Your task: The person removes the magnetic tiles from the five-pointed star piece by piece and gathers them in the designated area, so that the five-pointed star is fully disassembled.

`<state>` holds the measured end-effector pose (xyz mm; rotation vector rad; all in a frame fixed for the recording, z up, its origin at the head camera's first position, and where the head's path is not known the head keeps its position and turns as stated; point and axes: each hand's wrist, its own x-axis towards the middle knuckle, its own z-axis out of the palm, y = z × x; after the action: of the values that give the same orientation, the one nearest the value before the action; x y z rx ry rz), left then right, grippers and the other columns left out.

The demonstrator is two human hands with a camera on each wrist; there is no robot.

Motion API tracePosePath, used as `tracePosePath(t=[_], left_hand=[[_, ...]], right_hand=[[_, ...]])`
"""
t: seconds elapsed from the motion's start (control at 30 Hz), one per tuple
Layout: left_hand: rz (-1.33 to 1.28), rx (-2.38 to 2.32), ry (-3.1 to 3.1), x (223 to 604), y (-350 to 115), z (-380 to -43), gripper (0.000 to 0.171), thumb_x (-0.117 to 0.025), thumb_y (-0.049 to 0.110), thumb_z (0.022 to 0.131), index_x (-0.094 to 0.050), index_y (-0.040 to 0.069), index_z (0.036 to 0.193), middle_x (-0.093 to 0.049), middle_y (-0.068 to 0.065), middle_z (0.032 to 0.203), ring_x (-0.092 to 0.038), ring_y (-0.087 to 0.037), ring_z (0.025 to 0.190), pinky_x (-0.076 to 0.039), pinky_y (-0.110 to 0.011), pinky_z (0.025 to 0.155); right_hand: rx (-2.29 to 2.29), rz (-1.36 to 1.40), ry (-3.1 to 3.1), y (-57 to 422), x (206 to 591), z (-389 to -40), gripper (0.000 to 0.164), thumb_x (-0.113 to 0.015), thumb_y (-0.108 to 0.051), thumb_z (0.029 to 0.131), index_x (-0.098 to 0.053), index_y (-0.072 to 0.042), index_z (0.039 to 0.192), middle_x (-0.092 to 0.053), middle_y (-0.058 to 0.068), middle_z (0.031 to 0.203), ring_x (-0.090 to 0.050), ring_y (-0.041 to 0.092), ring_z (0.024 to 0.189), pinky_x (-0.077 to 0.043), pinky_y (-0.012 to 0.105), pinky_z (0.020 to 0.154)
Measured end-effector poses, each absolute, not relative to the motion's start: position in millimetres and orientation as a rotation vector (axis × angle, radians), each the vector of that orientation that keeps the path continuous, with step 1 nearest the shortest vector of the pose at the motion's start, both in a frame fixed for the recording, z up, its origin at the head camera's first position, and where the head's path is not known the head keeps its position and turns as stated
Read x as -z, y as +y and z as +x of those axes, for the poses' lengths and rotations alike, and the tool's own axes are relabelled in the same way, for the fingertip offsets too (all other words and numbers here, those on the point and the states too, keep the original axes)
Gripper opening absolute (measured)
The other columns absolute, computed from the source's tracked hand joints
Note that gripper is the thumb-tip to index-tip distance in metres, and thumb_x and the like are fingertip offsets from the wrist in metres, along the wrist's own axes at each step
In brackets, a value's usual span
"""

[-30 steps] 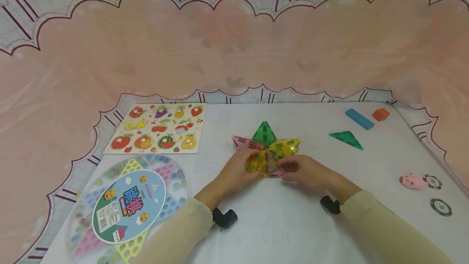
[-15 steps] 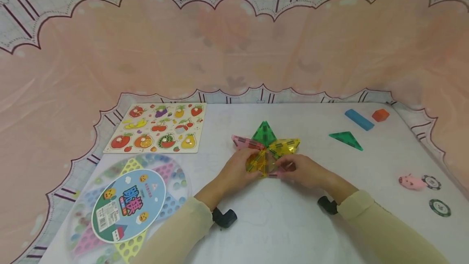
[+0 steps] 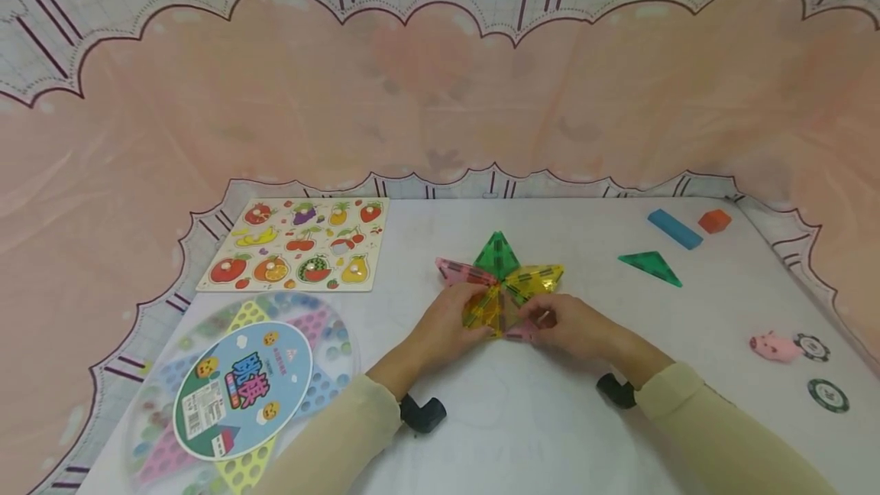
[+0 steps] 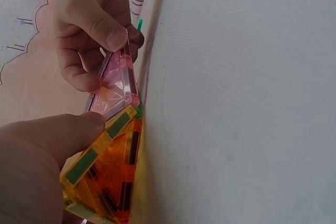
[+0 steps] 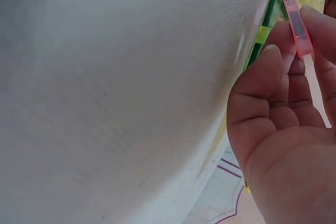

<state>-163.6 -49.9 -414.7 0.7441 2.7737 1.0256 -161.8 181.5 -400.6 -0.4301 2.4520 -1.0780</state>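
A star of see-through magnetic tiles lies mid-table in the head view, with a green point (image 3: 497,254) at the back, a pink point (image 3: 462,272) at left and a yellow point (image 3: 539,279) at right. My left hand (image 3: 440,331) grips the orange-yellow tile (image 4: 100,166) at the star's near side, its thumb along one edge. Just beside it, my right hand (image 3: 577,327) pinches a pink triangular magnetic tile (image 5: 297,22) between thumb and fingers. In the left wrist view this pink tile (image 4: 116,82) meets the orange-yellow one near a corner.
On the left are a fruit puzzle board (image 3: 292,247) and a round game board (image 3: 316,396). A green triangle tile (image 3: 651,266), a blue block (image 3: 675,228) and an orange block (image 3: 715,221) lie back right. Nearer are a pink pig (image 3: 773,345) and chips (image 3: 828,396).
My right hand has shifted slightly left with the pink tile. My left hand keeps its hold on the orange-yellow tile, and the head view has tilted a little.
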Motion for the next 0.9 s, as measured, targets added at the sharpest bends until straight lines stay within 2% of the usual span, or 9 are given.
tracePosePath(t=[0.3,0.43,0.67,0.9], left_hand=[[0.751,-1.015,2.774,414,-49,-163,0.058,-0.067,0.032,0.08,-0.043,0.013,0.129,-0.045,0.0,0.126,-0.039,-0.015,0.117,-0.029,-0.034,0.099],[0.739,-1.023,2.773,414,-50,-163,0.058,-0.067,0.032,0.08,-0.043,0.014,0.129,-0.044,0.001,0.126,-0.039,-0.014,0.117,-0.029,-0.033,0.099],[0.727,-1.018,2.775,415,-49,-163,0.058,-0.067,0.033,0.079,-0.043,0.014,0.129,-0.044,0.002,0.126,-0.038,-0.014,0.117,-0.03,-0.033,0.099],[0.716,-1.019,2.779,415,-48,-163,0.057,-0.067,0.031,0.08,-0.043,0.014,0.129,-0.044,0.002,0.126,-0.038,-0.014,0.117,-0.03,-0.033,0.099]], right_hand=[[1.031,-0.506,2.45,194,398,-158,0.021,-0.066,-0.02,0.081,-0.061,-0.023,0.101,-0.055,-0.004,0.097,-0.05,0.017,0.088,-0.045,0.031,0.076],[1.03,-0.419,2.463,211,392,-156,0.024,-0.066,-0.018,0.08,-0.06,-0.024,0.102,-0.054,-0.002,0.097,-0.047,0.02,0.091,-0.045,0.032,0.077],[1.029,-0.24,2.525,258,393,-153,0.031,-0.065,-0.021,0.082,-0.056,-0.018,0.111,-0.056,0.003,0.107,-0.048,0.024,0.1,-0.047,0.036,0.079],[0.962,-0.151,2.594,302,394,-156,0.041,-0.06,-0.028,0.085,-0.05,-0.011,0.121,-0.049,0.015,0.12,-0.044,0.031,0.106,-0.047,0.04,0.079]])
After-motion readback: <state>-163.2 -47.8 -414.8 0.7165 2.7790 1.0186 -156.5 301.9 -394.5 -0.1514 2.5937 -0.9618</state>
